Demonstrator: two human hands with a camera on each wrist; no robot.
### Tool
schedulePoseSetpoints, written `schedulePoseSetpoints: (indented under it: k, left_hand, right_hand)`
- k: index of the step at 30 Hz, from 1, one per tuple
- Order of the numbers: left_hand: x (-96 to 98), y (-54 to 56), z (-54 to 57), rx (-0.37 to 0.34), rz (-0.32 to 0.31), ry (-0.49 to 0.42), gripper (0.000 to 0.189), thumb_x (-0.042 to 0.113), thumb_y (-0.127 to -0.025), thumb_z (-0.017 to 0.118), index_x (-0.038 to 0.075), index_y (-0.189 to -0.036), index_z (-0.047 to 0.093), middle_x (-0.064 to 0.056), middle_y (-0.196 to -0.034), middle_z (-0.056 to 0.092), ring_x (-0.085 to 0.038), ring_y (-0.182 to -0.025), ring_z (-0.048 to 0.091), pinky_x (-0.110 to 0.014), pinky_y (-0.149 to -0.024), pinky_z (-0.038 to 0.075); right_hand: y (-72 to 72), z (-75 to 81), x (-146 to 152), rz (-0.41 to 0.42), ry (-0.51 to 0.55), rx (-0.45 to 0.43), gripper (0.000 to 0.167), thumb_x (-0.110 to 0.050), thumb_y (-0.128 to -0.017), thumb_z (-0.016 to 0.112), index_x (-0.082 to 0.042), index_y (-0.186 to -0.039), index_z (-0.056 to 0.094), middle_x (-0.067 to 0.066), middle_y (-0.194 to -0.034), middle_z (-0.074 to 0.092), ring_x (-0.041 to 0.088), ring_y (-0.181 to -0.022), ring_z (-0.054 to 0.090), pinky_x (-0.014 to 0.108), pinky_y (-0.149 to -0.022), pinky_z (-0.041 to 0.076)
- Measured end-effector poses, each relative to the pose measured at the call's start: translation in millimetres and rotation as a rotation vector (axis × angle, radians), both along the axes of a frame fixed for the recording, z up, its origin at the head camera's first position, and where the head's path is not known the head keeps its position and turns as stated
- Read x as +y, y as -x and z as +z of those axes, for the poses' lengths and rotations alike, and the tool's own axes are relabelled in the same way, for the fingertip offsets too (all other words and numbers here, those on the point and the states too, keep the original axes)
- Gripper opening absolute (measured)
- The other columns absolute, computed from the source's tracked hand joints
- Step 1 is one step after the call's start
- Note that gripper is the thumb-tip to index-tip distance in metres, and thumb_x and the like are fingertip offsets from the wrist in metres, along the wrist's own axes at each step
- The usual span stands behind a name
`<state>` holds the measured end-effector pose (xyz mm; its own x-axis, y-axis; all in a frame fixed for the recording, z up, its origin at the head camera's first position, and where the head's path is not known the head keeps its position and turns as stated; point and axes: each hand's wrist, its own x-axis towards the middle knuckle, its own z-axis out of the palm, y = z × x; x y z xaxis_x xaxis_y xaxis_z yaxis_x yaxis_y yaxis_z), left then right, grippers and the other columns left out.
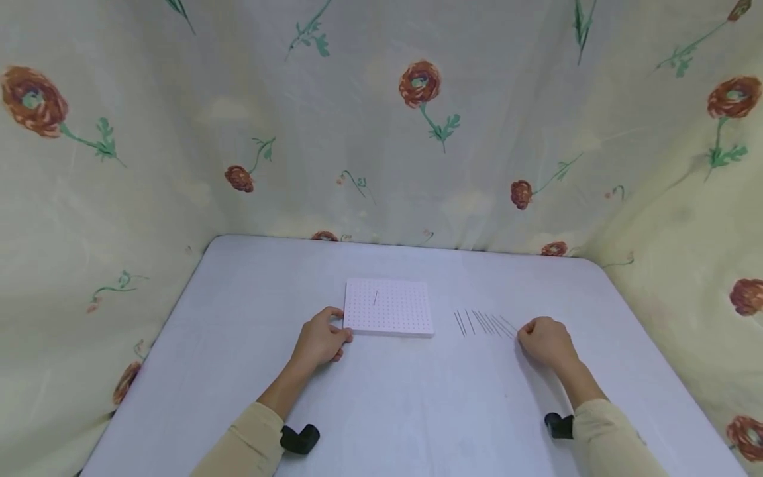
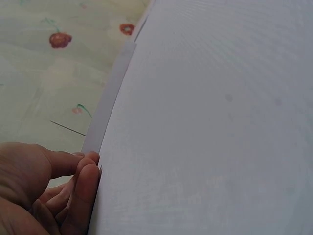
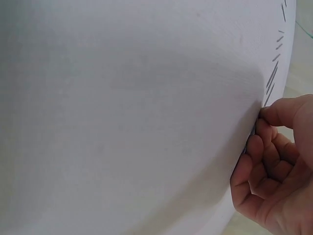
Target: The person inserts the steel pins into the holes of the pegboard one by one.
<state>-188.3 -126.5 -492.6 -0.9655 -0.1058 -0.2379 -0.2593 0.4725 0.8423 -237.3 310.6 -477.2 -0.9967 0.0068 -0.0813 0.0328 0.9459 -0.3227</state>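
Observation:
My left hand (image 1: 320,339) holds a white pegboard (image 1: 387,324) at its front left corner, with fingertips along the left edge and the thumb by the front. One thin dark needle-like stick (image 1: 375,298) stands in a hole of the board; it shows as a dark line (image 2: 68,128) in the left wrist view. To the board's right, several thin sticks (image 1: 477,322) lie in a slanting row. At the right end of that row, my right hand (image 1: 546,341) pinches a thin stick between thumb and forefinger, its other fingers curled against the tabletop (image 3: 146,122).
The white table (image 1: 381,404) has a raised far edge against a flowered cloth (image 1: 369,132), which hangs on three sides. Black wrist devices (image 1: 301,440) sit below both forearms, close over the table.

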Motion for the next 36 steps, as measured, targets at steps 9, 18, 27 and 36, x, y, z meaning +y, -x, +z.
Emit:
schedulePoseSetpoints:
  k: [9,18,27,36]
  left_hand:
    - [0.9,-0.3,0.4,0.002,-0.003,0.008,0.045,0.013,-0.096,0.069,0.007,-0.138,0.054,-0.005,-0.086,0.074,-0.014,-0.053,0.062,-0.021,-0.048,0.053]
    - [1.4,0.4,1.6,-0.004,0.002,0.014,0.045,0.013,-0.096,0.069,0.008,-0.138,0.054,-0.006,-0.087,0.075,-0.013,-0.053,0.062,-0.021,-0.049,0.053]
    - [1.4,1.2,1.7,-0.008,0.007,0.004,0.045,0.012,-0.096,0.069,0.007,-0.138,0.055,-0.006,-0.086,0.075,-0.013,-0.053,0.062,-0.021,-0.049,0.054]
    - [2.0,0.5,0.0,-0.006,0.011,0.004,0.044,0.013,-0.096,0.07,0.007,-0.137,0.055,-0.006,-0.086,0.075,-0.013,-0.053,0.061,-0.021,-0.049,0.054]
  right_hand:
    - [7.1,4.1,-4,0.025,-0.056,-0.087,0.026,-0.018,-0.087,0.06,0.004,-0.088,0.073,0.017,-0.082,0.071,0.026,-0.071,0.059,0.035,-0.062,0.047]
    - [10.2,0.4,-6,0.146,-0.164,-0.106,0.03,-0.02,-0.091,0.055,-0.011,-0.062,0.053,0.006,-0.065,0.056,0.022,-0.063,0.05,0.033,-0.056,0.037]
    - [-0.5,-8.0,4,0.06,0.021,-0.02,0.016,-0.013,-0.091,0.047,0.002,-0.092,0.052,0.014,-0.079,0.059,0.026,-0.072,0.055,0.035,-0.063,0.045]
    - [-6.3,-10.0,17,-0.009,0.11,0.018,0.019,-0.015,-0.093,0.052,0.003,-0.099,0.054,0.018,-0.088,0.063,0.03,-0.08,0.059,0.034,-0.066,0.046]
